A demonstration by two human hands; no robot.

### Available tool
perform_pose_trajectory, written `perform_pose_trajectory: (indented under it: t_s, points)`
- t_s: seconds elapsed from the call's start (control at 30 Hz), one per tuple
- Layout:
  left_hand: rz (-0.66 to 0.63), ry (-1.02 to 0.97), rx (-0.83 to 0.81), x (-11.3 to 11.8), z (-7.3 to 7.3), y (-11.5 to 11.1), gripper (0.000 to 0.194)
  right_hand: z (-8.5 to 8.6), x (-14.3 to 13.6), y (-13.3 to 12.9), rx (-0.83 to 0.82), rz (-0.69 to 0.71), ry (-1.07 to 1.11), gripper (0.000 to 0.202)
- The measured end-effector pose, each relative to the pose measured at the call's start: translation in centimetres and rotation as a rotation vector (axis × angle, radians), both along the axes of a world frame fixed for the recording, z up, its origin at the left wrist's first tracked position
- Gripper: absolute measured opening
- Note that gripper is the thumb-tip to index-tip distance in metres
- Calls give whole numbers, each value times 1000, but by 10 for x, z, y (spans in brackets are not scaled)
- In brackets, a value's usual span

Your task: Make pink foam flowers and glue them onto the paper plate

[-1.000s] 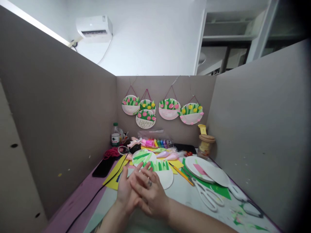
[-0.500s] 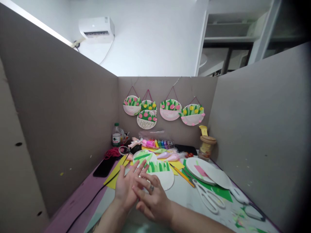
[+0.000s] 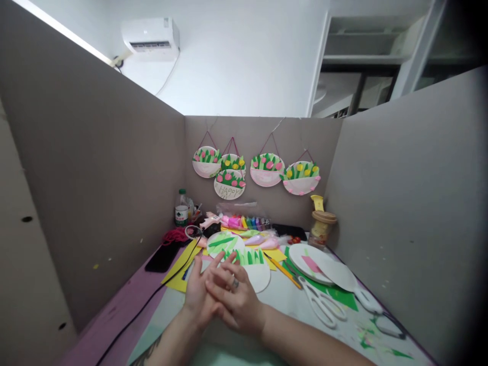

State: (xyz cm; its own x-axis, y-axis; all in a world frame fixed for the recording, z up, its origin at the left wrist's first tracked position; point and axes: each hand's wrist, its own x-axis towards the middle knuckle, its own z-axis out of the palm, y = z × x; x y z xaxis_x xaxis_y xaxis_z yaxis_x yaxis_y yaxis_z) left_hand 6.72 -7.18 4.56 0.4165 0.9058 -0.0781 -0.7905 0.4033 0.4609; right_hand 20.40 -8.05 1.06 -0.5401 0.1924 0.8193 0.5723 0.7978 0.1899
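Note:
My left hand (image 3: 199,290) is held palm up above the table, its fingers stretched out. Across its palm lies my right hand (image 3: 238,300), palm down, with a ring on one finger and its fingers slightly bent and apart. Whether anything small sits between the two palms is hidden. Just beyond the hands is a white paper plate piece (image 3: 259,277) topped with green paper leaves (image 3: 253,256). Behind it rests a round paper plate (image 3: 217,239) with loose green strips on it.
White scissors (image 3: 318,300), a yellow craft knife (image 3: 287,274) and stacked paper plates (image 3: 305,259) lie to the right. A phone (image 3: 162,258) and a black cable (image 3: 148,305) are on the left. Coloured clay packs (image 3: 247,223) and a bottle (image 3: 182,209) stand behind; decorated plates (image 3: 267,170) hang on the partition.
My right hand has shifted slightly over the left palm, covering more of it, and its fingers have moved up. The whole view has tilted a little. The things on the table have stayed put.

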Motion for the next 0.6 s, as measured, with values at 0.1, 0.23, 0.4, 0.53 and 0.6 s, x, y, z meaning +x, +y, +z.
perform_pose_trajectory:
  t_s: [0.1, 0.23, 0.4, 0.53, 0.6]
  points:
    - [7, -3, 25, 0, 0, 0, 74, 0, 0, -1, -13, -10, 10, 38]
    - [-2, -16, 31, 0, -3, 0, 78, 0, 0, -3, 2, 10, -19, 43]
    - [-24, -34, 41, 0, -4, 0, 76, 0, 1, -4, -4, -9, 19, 35]
    - [-11, 9, 6, 1, 0, -1, 77, -2, 1, -4, 10, 73, 19, 36]
    - [-16, 21, -8, 2, 2, -2, 77, -3, 1, -2, -10, 29, 54, 35]
